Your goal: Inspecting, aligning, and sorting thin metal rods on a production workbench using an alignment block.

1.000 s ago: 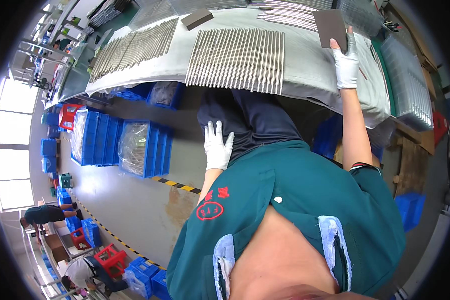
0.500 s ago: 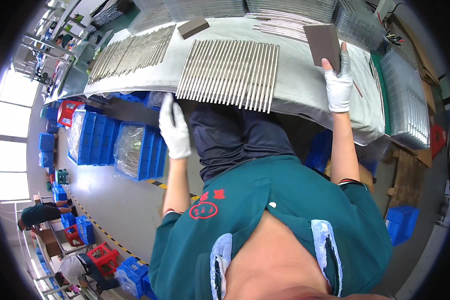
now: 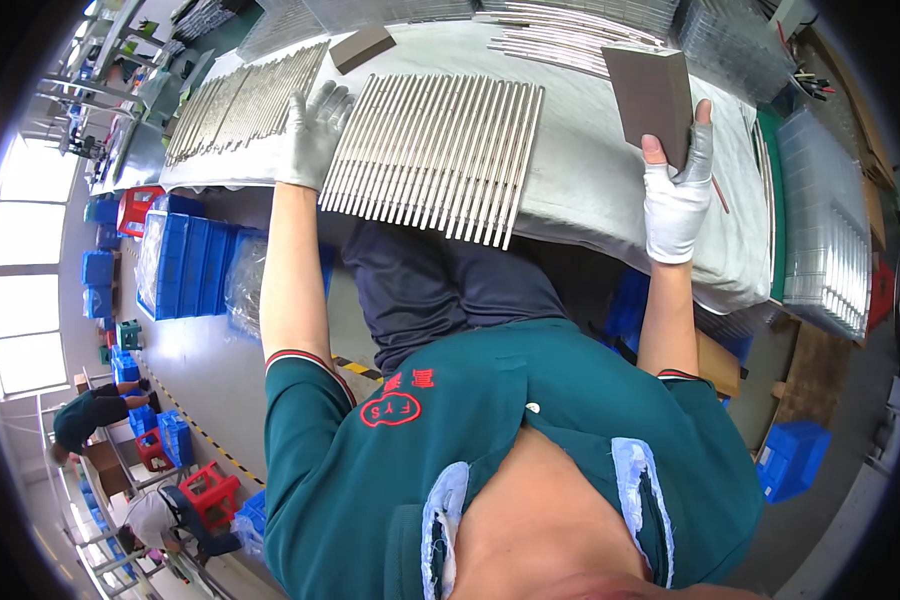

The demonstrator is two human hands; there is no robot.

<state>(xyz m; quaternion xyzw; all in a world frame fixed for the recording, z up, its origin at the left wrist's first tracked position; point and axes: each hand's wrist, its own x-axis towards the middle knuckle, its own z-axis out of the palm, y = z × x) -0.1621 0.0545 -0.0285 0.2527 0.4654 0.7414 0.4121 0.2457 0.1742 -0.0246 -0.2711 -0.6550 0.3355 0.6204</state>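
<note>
A row of slim silvery metal rods point(image 3: 430, 150) lies side by side on the white-covered table point(image 3: 580, 170), with the near ends reaching past its front edge. My left hand point(image 3: 315, 130), in a white glove, is at the left edge of this row with its fingers stretched out; it holds nothing. Another batch of rods point(image 3: 245, 105) lies to its left. My right hand point(image 3: 678, 200), whose glove leaves the thumb and a fingertip bare, grips a grey-brown rectangular block point(image 3: 650, 100) above the right part of the table.
A similar block point(image 3: 362, 48) lies behind the rods. More rods point(image 3: 560, 40) are at the back, near clear plastic trays point(image 3: 735, 45). Stacked clear trays point(image 3: 820, 220) stand at the right. Blue crates point(image 3: 195, 265) sit on the floor at left; two people are farther off.
My left hand has risen from below the table edge to beside the row of rods. My right hand still holds the block, now slightly turned. The whole view has shifted a little.
</note>
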